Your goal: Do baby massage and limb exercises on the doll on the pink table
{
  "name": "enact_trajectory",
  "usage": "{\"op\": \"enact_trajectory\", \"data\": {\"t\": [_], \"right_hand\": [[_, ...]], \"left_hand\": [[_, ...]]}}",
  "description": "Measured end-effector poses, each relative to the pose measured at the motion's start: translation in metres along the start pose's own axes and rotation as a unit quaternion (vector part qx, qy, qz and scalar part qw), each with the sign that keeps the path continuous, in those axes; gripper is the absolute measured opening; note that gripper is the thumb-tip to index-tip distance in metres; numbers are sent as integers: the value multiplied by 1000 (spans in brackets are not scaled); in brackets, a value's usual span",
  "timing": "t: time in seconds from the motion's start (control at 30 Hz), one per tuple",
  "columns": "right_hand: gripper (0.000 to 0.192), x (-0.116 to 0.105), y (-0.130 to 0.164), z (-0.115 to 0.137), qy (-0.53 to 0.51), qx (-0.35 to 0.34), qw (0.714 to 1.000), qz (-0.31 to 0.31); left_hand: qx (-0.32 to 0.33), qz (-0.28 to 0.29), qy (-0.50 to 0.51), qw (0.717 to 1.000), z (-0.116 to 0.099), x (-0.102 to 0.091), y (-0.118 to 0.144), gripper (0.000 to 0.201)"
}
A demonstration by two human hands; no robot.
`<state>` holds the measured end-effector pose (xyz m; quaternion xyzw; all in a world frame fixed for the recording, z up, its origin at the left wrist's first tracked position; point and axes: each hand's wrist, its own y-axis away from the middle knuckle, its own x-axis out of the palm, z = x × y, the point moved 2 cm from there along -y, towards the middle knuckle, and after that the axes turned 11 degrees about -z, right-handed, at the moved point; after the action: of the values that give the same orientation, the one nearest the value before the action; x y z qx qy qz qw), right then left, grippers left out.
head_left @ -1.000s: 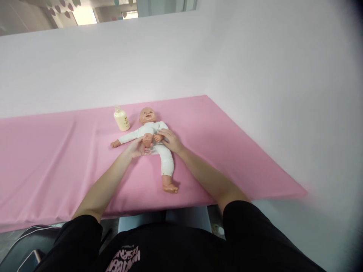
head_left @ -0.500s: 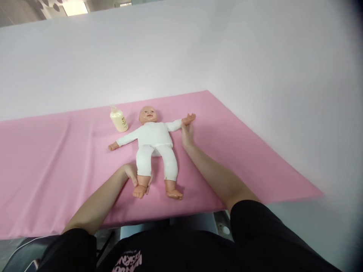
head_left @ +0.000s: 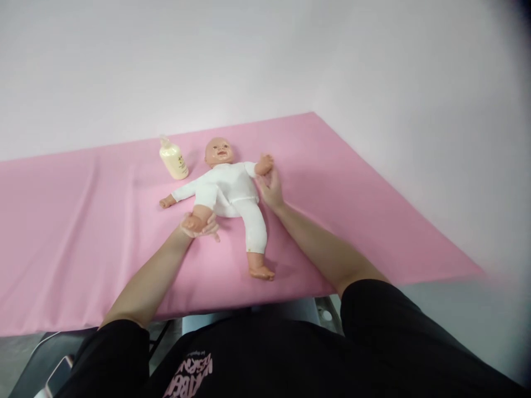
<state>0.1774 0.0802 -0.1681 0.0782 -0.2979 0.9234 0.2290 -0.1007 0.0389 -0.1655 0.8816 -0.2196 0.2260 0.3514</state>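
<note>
Holding a baby doll by one leg and one arm, face up on pink-covered counter.
Left hand: fingers wrapped under ankle of bent, lifted leg. Right hand: fingers grasping the wrist. Other leg straight toward near edge; pump bottle stands near doll's head.

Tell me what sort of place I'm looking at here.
Possibly a childcare practice room, though I can't be sure: a baby doll in white lies on a pink-covered table, with a cream-coloured bottle near its head.
</note>
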Motion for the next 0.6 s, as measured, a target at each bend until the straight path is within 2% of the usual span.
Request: {"op": "enact_trajectory", "data": {"t": [0.13, 0.23, 0.33, 0.43, 0.53, 0.6], "right_hand": [[38, 10, 11, 12, 80, -16, 986, 146], [38, 12, 10, 14, 118, -45, 970, 208], [38, 13, 7, 13, 158, -83, 956, 232], [42, 12, 8, 10, 216, -132, 936, 246], [49, 10, 10, 7, 247, -177, 921, 244], [54, 8, 10, 4, 233, -182, 929, 223]], "left_hand": [[21, 7, 35, 999, -12, 10, 2, 57], [23, -12, 54, 998, -14, 20, 1, 56], [19, -24, 51, 998, -13, 24, -1, 56], [22, -9, 37, 999, -10, 21, -5, 51], [25, 47, -13, 998, -6, 12, -6, 45], [-2, 108, -78, 991, -1, 9, -3, 45]]}}
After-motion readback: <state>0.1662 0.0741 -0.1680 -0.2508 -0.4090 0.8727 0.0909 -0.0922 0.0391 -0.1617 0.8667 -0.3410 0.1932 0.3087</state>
